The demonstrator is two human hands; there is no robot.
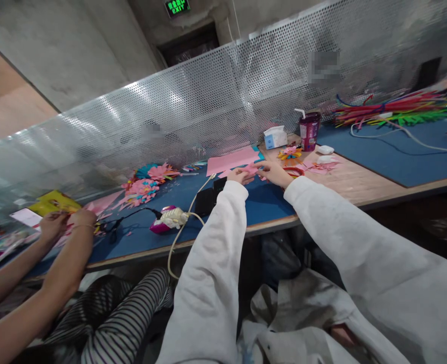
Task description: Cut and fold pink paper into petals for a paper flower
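Both my hands meet over the blue table mat, holding a small piece of pink paper between them. My left hand pinches its left side, and my right hand grips it from the right with bent fingers. Behind them lie larger pink paper sheets. Red-handled scissors seem to lie partly hidden beside my right hand. A dark flat object rests just left of my left wrist. Pink paper scraps lie on the bare wood to the right.
On the left, a co-worker's hands handle pink paper. Paper flowers and a power strip with a cable stand between us. At the back are a tissue pack, a purple drink cup and coloured pipe cleaners before a perforated metal screen.
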